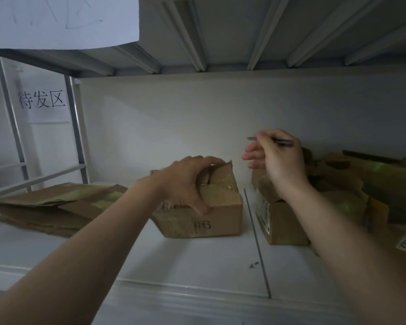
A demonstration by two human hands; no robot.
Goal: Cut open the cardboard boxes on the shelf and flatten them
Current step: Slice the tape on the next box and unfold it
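A small cardboard box marked "#6" sat in the middle of the white shelf. The left hand gripped its top, fingers curled over the far flaps and thumb pressed on the near edge. The right hand hovered above and to the right of it, pinching a thin dark cutting tool (pen-like, tip pointing left), its other fingers loosely extended. Flattened boxes lay stacked at the left. More unopened boxes crowded the right.
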